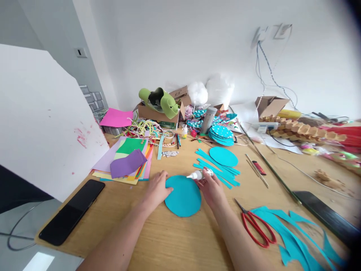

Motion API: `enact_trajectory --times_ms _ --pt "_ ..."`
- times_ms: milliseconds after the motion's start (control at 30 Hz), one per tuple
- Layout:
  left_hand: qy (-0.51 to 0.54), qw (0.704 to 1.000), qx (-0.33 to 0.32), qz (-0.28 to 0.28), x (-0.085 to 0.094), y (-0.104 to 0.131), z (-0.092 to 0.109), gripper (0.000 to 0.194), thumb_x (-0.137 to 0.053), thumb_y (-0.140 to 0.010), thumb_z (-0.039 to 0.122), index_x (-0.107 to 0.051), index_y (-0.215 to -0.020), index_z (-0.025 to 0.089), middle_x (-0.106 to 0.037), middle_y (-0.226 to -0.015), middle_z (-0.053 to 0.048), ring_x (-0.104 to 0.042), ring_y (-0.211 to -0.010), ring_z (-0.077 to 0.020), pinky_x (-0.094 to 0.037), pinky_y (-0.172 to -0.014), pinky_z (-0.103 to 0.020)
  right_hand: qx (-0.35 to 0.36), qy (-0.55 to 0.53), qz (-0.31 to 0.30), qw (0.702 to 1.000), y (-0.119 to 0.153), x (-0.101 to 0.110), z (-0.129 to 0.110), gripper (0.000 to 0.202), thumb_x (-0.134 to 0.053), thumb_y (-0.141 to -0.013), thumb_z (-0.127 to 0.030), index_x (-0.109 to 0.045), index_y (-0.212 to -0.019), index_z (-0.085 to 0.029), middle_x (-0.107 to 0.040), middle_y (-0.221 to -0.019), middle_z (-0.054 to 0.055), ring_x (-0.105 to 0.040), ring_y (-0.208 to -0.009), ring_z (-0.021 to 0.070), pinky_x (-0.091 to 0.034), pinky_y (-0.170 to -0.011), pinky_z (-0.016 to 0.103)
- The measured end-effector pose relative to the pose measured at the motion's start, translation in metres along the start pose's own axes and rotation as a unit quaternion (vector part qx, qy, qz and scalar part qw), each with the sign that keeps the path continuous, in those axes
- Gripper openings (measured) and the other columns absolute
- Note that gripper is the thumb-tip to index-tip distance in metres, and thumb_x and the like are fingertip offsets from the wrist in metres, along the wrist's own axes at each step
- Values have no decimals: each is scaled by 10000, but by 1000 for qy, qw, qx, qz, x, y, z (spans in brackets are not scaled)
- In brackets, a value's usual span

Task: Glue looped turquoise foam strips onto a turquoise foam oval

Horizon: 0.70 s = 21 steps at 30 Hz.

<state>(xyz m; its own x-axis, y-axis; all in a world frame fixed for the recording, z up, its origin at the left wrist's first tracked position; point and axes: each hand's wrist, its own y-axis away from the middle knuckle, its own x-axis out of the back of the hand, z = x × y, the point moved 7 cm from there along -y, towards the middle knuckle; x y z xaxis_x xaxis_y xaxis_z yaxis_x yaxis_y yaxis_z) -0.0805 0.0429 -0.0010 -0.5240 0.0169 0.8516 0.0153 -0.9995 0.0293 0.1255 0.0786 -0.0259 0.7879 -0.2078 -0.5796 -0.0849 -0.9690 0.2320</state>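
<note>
A round blue paper disc [183, 197] lies flat on the wooden table. At its left edge rests my left hand [158, 190], thumb over the rim and fingers curved beside it. My right hand [211, 188] is closed around a white glue bottle [199, 174], whose nozzle points left over the disc's upper right edge. Blue paper strips [218, 169] lie beyond my right hand, with a second blue disc [223, 156] behind them.
Red-handled scissors [257, 227] and blue scraps [296, 233] lie at the right front. A black phone [72, 212] sits at the left edge. Coloured sheets [128, 162] are stacked behind my left hand. Boxes [158, 113] and a grey bottle [208, 120] stand at the back.
</note>
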Motion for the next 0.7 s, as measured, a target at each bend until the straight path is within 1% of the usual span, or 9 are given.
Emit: enact_trajectory --times_ms 67,133,200,267,300,367,467,567,700 --pt "22 1000 -16 5 -3 -1 1 391 -709 -729 140 -543 -1082 172 -645 -998 -66 -599 -1009 -208 -440 -842 -283 11 7 4 1000 1 0 -3 449 -849 -558 -352 -584 -893 -217 -642 -751 -38 -631 -656 133 -532 -610 252" --pt "43 999 -27 8 -6 -1 1 395 -704 -714 106 -555 -1073 178 -641 -991 -56 -598 -996 -204 -446 -842 -287 49 29 14 998 4 -1 -13 443 -833 -579 -367 -570 -904 -221 -622 -756 -44 -621 -664 129 -533 -628 259" --pt "63 997 -41 9 -9 -1 3 418 -703 -702 87 -563 -1084 186 -636 -999 -52 -602 -979 -202 -458 -831 -290 132 55 36 989 10 0 -30 462 -805 -624 -383 -555 -985 -238 -607 -809 -47 -620 -720 128 -533 -668 270" --pt "77 995 -62 15 -11 1 7 431 -702 -693 77 -573 -1088 192 -634 -1010 -51 -607 -960 -202 -469 -822 -296 228 73 56 969 18 -1 -47 511 -776 -670 -384 -525 -1097 -257 -595 -896 -39 -618 -809 129 -522 -718 273" --pt "81 994 -72 19 -11 1 9 421 -703 -692 78 -580 -1079 192 -635 -1010 -51 -609 -952 -203 -473 -821 -301 259 79 58 961 21 -1 -52 525 -765 -688 -381 -512 -1132 -261 -589 -928 -33 -612 -840 128 -513 -738 271" --pt "80 993 -82 30 -9 3 13 354 -702 -707 101 -595 -1034 187 -644 -992 -48 -612 -937 -208 -477 -816 -312 264 97 45 959 22 -4 -52 486 -756 -701 -382 -528 -1106 -239 -581 -923 -24 -598 -841 127 -499 -747 270" --pt "49 995 -71 49 -2 4 16 189 -674 -765 161 -610 -942 183 -657 -946 -45 -618 -909 -211 -478 -782 -318 227 151 18 962 20 -10 -44 369 -756 -697 -404 -572 -937 -193 -576 -839 -17 -579 -787 133 -486 -723 271" --pt "-1 994 -89 65 5 9 23 61 -604 -843 214 -634 -884 181 -673 -913 -50 -626 -874 -209 -471 -755 -314 277 173 38 944 28 -19 -58 380 -757 -694 -415 -573 -939 -190 -582 -853 -11 -586 -800 139 -475 -749 283" --pt "-70 980 -180 47 1 22 45 267 -495 -929 313 -678 -794 173 -696 -825 -68 -635 -851 -222 -469 -750 -329 313 235 14 920 41 -52 -83 428 -777 -665 -421 -553 -945 -187 -608 -852 11 -603 -779 158 -483 -725 310"
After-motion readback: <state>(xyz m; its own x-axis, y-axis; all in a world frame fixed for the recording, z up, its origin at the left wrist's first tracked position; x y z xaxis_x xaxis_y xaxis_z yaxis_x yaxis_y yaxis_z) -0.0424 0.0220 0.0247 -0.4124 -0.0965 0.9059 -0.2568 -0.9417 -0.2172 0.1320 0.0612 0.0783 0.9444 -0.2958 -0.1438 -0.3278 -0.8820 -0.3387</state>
